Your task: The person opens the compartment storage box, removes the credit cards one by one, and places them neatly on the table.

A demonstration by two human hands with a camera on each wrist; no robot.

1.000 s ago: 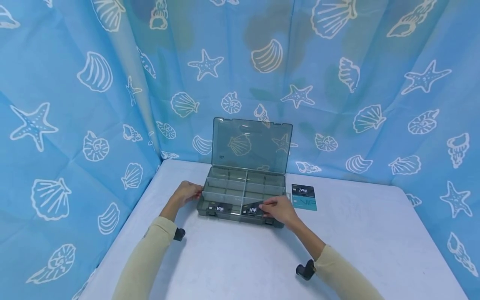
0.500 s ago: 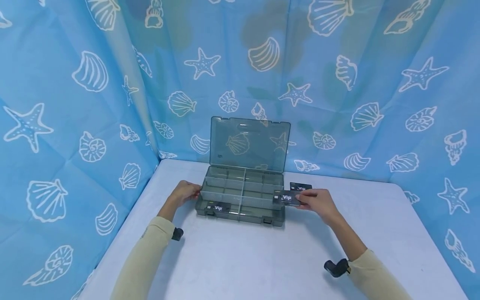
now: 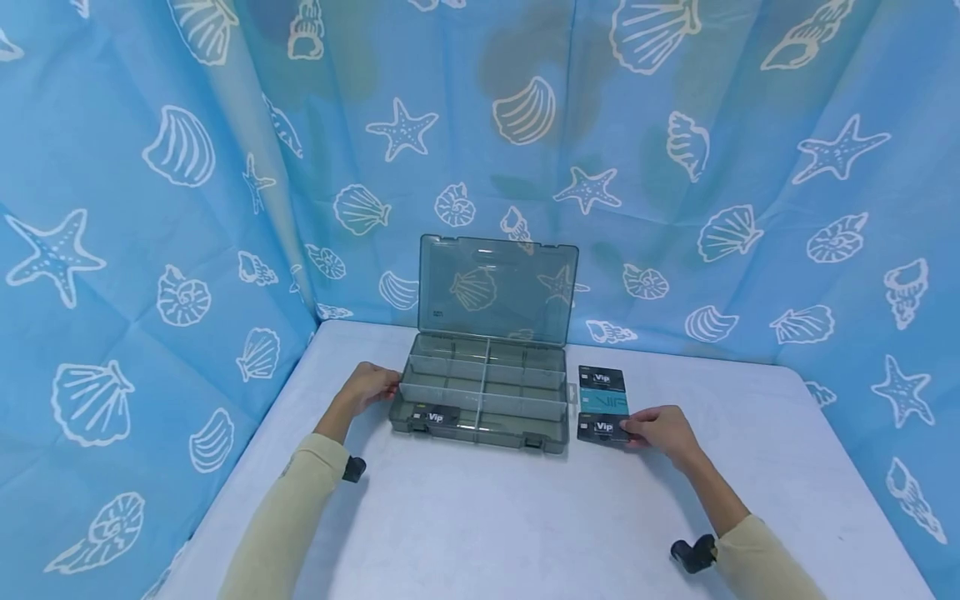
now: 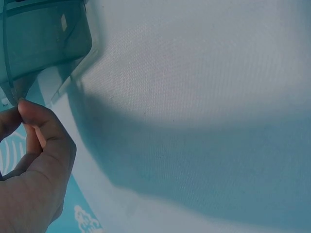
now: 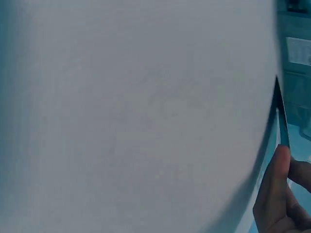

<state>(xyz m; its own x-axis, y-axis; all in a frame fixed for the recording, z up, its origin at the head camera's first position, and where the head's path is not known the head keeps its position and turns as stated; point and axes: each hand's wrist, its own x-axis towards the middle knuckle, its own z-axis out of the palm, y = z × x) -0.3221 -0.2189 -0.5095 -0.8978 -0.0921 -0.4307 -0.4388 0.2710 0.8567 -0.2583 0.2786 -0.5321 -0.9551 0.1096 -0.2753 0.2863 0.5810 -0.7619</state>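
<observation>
A grey see-through organizer box (image 3: 450, 432) stands with its lid (image 3: 497, 292) raised, and a black Vip card (image 3: 437, 415) lies in its front left compartment. At the box's left side my left hand (image 3: 369, 385) pinches the edge between thumb and finger; the left wrist view shows that hand (image 4: 41, 160) at the box's corner. My right hand (image 3: 662, 431) holds another black Vip card (image 3: 596, 427) by its right end, right of the box and low over the table. In the right wrist view this card (image 5: 281, 104) appears nearly edge-on beside the fingers.
Behind the held card lie a teal card (image 3: 603, 402) and a further black Vip card (image 3: 602, 377), one behind the other. All stand on a white table (image 3: 480, 525). A blue curtain (image 3: 450, 125) with shell prints hangs behind and at the sides.
My right hand has lifted a black Vip card out of the front right compartment and carried it rightward to the front of the teal card. The left hand keeps its place at the box.
</observation>
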